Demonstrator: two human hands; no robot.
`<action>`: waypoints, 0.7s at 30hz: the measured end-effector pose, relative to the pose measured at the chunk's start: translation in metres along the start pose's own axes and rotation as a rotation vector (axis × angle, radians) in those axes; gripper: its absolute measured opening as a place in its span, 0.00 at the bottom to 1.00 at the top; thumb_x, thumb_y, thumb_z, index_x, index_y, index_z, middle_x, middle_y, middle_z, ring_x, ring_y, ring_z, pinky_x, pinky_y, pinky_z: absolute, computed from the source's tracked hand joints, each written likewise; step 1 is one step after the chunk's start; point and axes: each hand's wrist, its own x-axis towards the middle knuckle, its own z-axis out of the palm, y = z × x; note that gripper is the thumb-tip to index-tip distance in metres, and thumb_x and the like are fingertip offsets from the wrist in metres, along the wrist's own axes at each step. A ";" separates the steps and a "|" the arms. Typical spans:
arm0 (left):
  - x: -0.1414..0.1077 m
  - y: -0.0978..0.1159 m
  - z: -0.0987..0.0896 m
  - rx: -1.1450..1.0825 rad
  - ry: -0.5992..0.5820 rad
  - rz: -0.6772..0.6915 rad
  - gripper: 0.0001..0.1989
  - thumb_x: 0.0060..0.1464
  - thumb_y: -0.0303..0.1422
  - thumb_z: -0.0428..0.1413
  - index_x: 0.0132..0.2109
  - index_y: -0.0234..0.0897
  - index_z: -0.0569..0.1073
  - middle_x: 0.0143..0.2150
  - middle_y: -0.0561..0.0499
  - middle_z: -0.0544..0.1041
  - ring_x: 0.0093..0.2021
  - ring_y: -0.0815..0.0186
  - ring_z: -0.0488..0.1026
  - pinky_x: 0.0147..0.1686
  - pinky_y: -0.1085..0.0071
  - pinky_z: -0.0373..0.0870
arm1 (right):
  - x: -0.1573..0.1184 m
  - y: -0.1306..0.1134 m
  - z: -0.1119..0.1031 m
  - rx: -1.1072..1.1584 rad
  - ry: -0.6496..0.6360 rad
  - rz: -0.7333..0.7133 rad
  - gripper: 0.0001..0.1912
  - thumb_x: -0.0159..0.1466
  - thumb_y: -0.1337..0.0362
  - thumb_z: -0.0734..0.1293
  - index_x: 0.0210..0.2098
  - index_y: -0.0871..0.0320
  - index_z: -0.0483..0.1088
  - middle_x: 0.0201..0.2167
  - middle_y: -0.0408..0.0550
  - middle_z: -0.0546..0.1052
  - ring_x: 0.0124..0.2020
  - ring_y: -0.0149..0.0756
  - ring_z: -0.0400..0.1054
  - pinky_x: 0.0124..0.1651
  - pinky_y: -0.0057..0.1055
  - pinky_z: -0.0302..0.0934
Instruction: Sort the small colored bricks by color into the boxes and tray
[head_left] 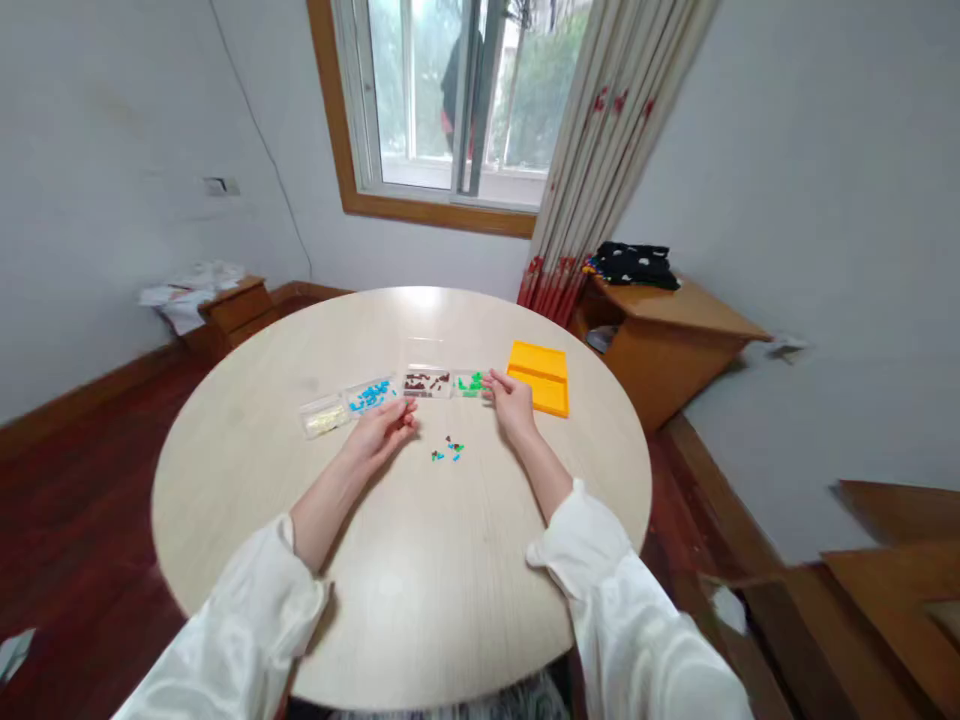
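Green bits are seen just left of the half-curled right hand, farther from the half-curled left hand; whether anything is held cannot be told.

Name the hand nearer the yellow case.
Right. The right hand is at the near left side of the yellow case; the left hand is farther left, near the blue pieces.
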 end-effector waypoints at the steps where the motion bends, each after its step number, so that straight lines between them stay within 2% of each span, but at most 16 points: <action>1: -0.001 0.000 0.000 0.002 0.004 0.003 0.04 0.45 0.23 0.60 0.32 0.27 0.74 0.29 0.49 0.74 0.25 0.74 0.70 0.28 0.77 0.71 | 0.000 0.000 0.000 -0.009 -0.001 0.006 0.16 0.58 0.75 0.59 0.43 0.66 0.72 0.38 0.55 0.78 0.34 0.31 0.74 0.35 0.28 0.67; 5: -0.003 0.002 0.003 0.031 0.015 0.010 0.04 0.45 0.24 0.60 0.32 0.28 0.74 0.29 0.49 0.74 0.25 0.74 0.69 0.29 0.78 0.70 | -0.004 -0.002 0.001 -0.067 -0.036 -0.075 0.14 0.58 0.73 0.61 0.42 0.63 0.73 0.37 0.54 0.78 0.35 0.33 0.73 0.37 0.30 0.67; 8: -0.004 0.002 0.006 0.075 0.029 -0.002 0.04 0.44 0.24 0.61 0.31 0.29 0.74 0.28 0.50 0.74 0.25 0.75 0.68 0.29 0.78 0.70 | -0.019 -0.008 0.007 -0.130 -0.110 -0.267 0.12 0.58 0.69 0.63 0.40 0.61 0.74 0.39 0.53 0.78 0.38 0.34 0.72 0.40 0.32 0.66; 11: -0.005 0.002 0.008 0.146 0.021 -0.071 0.05 0.43 0.25 0.63 0.30 0.28 0.75 0.27 0.50 0.74 0.25 0.75 0.69 0.30 0.78 0.70 | -0.040 -0.015 0.017 -0.227 -0.285 -0.525 0.10 0.58 0.67 0.63 0.38 0.58 0.75 0.38 0.51 0.77 0.37 0.33 0.70 0.38 0.30 0.65; 14: -0.005 0.000 0.010 0.189 -0.041 -0.118 0.07 0.41 0.26 0.64 0.28 0.27 0.75 0.25 0.50 0.74 0.26 0.74 0.69 0.30 0.79 0.70 | -0.057 -0.018 0.027 -0.317 -0.483 -0.689 0.09 0.57 0.69 0.66 0.36 0.58 0.75 0.34 0.49 0.76 0.36 0.32 0.68 0.37 0.29 0.63; 16: -0.005 -0.001 0.011 0.193 -0.064 -0.130 0.07 0.40 0.27 0.65 0.26 0.28 0.75 0.23 0.50 0.73 0.26 0.74 0.69 0.30 0.79 0.70 | -0.063 -0.019 0.030 -0.349 -0.528 -0.712 0.07 0.57 0.70 0.66 0.35 0.58 0.75 0.32 0.48 0.76 0.36 0.32 0.68 0.37 0.28 0.62; 21: -0.005 -0.002 0.010 0.227 -0.077 -0.141 0.07 0.40 0.27 0.65 0.26 0.27 0.75 0.24 0.49 0.73 0.26 0.74 0.68 0.31 0.77 0.70 | -0.065 -0.018 0.029 -0.351 -0.516 -0.716 0.06 0.59 0.71 0.65 0.32 0.58 0.75 0.30 0.46 0.75 0.33 0.31 0.67 0.38 0.29 0.61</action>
